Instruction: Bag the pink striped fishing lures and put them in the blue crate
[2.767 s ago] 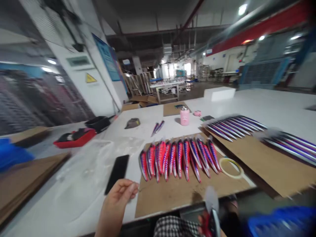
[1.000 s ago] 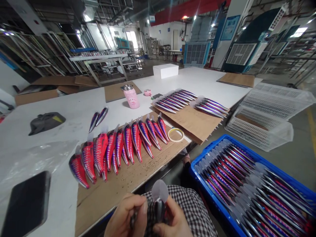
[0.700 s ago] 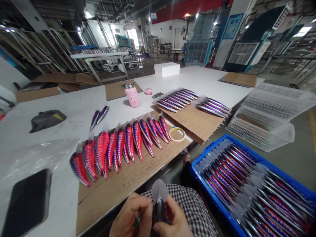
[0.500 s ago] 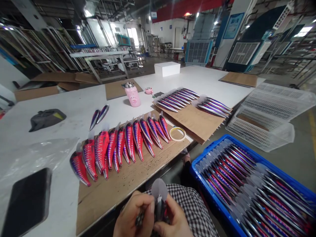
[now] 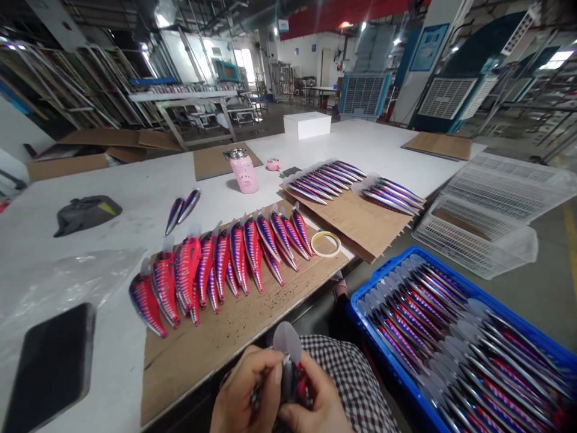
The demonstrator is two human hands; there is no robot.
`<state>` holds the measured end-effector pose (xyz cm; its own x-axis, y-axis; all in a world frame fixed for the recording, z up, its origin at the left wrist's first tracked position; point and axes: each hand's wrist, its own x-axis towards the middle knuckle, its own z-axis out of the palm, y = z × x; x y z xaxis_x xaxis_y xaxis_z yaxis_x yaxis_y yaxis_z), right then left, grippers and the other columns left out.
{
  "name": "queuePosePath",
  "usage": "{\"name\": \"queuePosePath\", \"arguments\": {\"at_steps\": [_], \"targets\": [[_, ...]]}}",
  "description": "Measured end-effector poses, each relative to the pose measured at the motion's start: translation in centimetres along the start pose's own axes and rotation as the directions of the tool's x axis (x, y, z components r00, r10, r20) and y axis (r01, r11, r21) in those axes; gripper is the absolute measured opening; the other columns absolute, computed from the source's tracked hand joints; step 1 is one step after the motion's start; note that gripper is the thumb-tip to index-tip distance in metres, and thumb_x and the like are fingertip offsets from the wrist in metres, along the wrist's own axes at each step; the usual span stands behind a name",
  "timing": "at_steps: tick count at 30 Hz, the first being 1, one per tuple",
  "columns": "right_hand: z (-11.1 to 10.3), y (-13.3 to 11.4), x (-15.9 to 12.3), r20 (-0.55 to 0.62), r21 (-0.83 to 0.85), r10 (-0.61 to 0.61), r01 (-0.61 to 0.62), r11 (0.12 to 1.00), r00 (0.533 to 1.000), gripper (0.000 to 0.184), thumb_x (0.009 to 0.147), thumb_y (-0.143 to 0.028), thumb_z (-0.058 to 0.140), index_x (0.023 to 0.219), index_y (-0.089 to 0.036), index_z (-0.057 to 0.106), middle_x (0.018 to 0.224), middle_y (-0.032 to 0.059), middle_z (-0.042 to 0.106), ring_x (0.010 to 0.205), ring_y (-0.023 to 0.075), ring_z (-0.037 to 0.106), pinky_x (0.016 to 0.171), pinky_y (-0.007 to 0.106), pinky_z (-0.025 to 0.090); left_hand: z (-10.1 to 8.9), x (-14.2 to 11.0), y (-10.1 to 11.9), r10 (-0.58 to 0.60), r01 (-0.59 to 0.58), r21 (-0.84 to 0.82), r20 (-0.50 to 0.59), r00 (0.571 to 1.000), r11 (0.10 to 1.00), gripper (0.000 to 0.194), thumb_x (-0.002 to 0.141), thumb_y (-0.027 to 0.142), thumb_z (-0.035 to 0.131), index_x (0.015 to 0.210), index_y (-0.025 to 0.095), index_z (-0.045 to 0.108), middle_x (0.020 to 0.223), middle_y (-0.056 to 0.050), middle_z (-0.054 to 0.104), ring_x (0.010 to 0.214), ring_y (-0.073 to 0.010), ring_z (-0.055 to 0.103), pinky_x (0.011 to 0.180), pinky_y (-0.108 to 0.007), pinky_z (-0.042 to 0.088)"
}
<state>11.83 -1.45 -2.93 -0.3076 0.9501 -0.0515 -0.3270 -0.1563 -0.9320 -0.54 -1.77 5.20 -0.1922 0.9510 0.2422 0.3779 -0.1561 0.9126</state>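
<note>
- Left of centre, a row of lures (image 5: 220, 264) is laid on cardboard (image 5: 189, 367) on the counter (image 5: 112, 349).
- At bottom centre, the left hand (image 5: 247, 391) is curled; whether anything is pinched cannot be told.
- Just right, the held lure (image 5: 289, 380) is kept between both hands, clear lip (image 5: 287, 341) uppermost, its foreshortened long axis pointed down-frame.
- Right again, it is gripped by the right hand (image 5: 321, 402), the nearer one.

Lure (image 5: 288, 380) partly hidden behind fingers (image 5: 318, 375), tail perhaps below frame.
</note>
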Motion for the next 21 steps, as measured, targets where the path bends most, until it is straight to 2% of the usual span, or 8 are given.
{"name": "queuePosePath", "arguments": {"at_steps": [3,7,11,15,16,18,21], "targets": [[-0.1,0.3,-0.1,-0.028,-0.042,-0.027,0.025,0.999,0.999,0.066,0.062,-0.033,0.078,0.123,-0.021,0.056,0.119,0.0074,0.064,0.113,0.0286,0.056,0.100,0.039,0.042,-0.5,0.4,-0.9,0.044,-0.047,0.060,0.047,0.998,0.997,0.010,0.083,0.024,0.055,0.091,0.027,0.059,0.085,0.003,0.060,0.071,-0.0124,0.062,0.063,-0.019,0.052],[-0.6,0.6,-0.2,-0.049,-0.173,-0.032,0.023,0.985,0.998,0.065,0.061,-0.019,0.074,0.124,-0.023,0.056,0.122,0.0063,0.062,0.115,0.0283,0.055,0.102,0.040,0.040,-1.0,0.9,-1.7,0.129,-0.134,0.258,0.037,0.991,0.957,0.012,0.079,0.023,0.060,0.090,0.025,0.062,0.091,-0.001,0.062,0.075,-0.0150,0.063,0.065,-0.021,0.053],[-0.8,0.7,-0.2,-0.070,-0.303,0.005,-0.026,0.953,0.998,0.070,0.056,-0.004,0.068,0.122,-0.026,0.058,0.122,0.0040,0.062,0.116,0.0280,0.054,0.103,0.041,0.039,-0.9,1.2,-2.2,0.123,-0.123,0.335,0.021,0.992,0.934,0.012,0.082,0.024,0.054,0.086,0.024,0.065,0.092,-0.002,0.063,0.084,-0.0170,0.062,0.074,-0.024,0.052],[-0.7,0.5,-0.1,-0.148,-0.347,0.016,-0.068,0.936,0.989,0.068,0.054,-0.001,0.066,0.118,-0.026,0.061,0.121,0.0027,0.062,0.117,0.0283,0.053,0.105,0.041,0.037,-0.9,1.6,-3.1,0.119,-0.155,0.384,0.116,0.986,0.910,0.015,0.085,0.025,0.049,0.086,0.024,0.064,0.091,-0.003,0.063,0.087,-0.0187,0.062,0.077,-0.028,0.051],[-0.7,0.4,0.0,-0.150,-0.346,0.024,-0.075,0.935,0.988,0.068,0.055,-0.001,0.065,0.118,-0.026,0.061,0.121,0.0027,0.062,0.117,0.0281,0.053,0.105,0.041,0.037,-0.8,1.7,-3.3,0.095,-0.135,0.380,0.122,0.988,0.915,0.015,0.085,0.026,0.049,0.085,0.024,0.064,0.090,-0.004,0.063,0.085,-0.0192,0.062,0.076,-0.029,0.052],[-0.6,0.4,0.1,-0.136,-0.347,0.049,-0.094,0.933,0.989,0.068,0.055,-0.002,0.065,0.119,-0.026,0.060,0.122,0.0026,0.062,0.117,0.0278,0.053,0.104,0.041,0.038,-0.6,1.8,-3.6,-0.006,-0.023,0.307,0.094,0.996,0.952,0.015,0.085,0.030,0.050,0.086,0.022,0.063,0.089,-0.005,0.063,0.083,-0.0202,0.062,0.073,-0.030,0.053],[-0.6,0.5,0.1,-0.171,-0.359,0.055,-0.114,0.926,0.984,0.069,0.056,-0.003,0.066,0.120,-0.026,0.059,0.122,0.0027,0.062,0.116,0.0274,0.053,0.104,0.041,0.037,-0.3,1.5,-3.7,-0.229,0.229,-0.001,0.038,0.973,0.973,0.023,0.079,0.039,0.060,0.091,0.019,0.062,0.087,-0.005,0.064,0.078,-0.0202,0.064,0.065,-0.028,0.055]]}}
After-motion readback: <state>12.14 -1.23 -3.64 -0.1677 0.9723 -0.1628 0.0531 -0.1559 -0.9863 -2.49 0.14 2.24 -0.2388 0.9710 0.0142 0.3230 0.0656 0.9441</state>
